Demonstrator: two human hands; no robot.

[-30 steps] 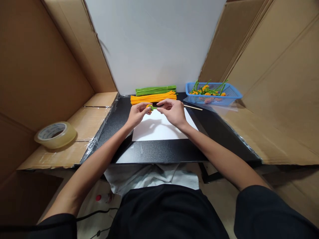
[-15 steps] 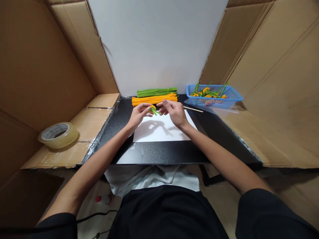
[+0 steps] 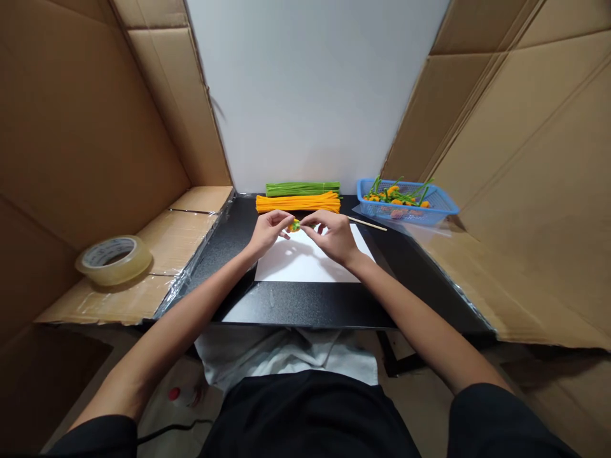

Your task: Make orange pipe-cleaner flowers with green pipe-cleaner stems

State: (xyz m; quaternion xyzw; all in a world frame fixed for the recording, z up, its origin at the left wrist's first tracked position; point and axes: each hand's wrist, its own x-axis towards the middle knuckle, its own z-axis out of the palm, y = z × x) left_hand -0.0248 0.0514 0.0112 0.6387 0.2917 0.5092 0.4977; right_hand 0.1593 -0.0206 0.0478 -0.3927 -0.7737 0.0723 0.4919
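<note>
Between my fingertips is a small orange and green pipe-cleaner piece (image 3: 294, 226), held over a white sheet of paper (image 3: 305, 268). My left hand (image 3: 268, 233) is closed on its orange part. Thumb and forefinger of my right hand (image 3: 333, 236) pinch its green ends, which the fingers partly hide. Just beyond my hands lie a bundle of orange pipe cleaners (image 3: 298, 203) and, behind it, a bundle of green pipe cleaners (image 3: 302, 189).
A blue plastic basket (image 3: 442, 207) at the back right holds several orange and green pieces. A thin wooden stick (image 3: 367, 223) lies near it. A roll of clear tape (image 3: 114, 261) rests on cardboard at left. Cardboard walls (image 3: 525, 184) flank the black table (image 3: 305, 305).
My right hand has come left and its thumb and forefinger have closed on the green ends. The left hand keeps its hold. The camera view has tilted slightly up.
</note>
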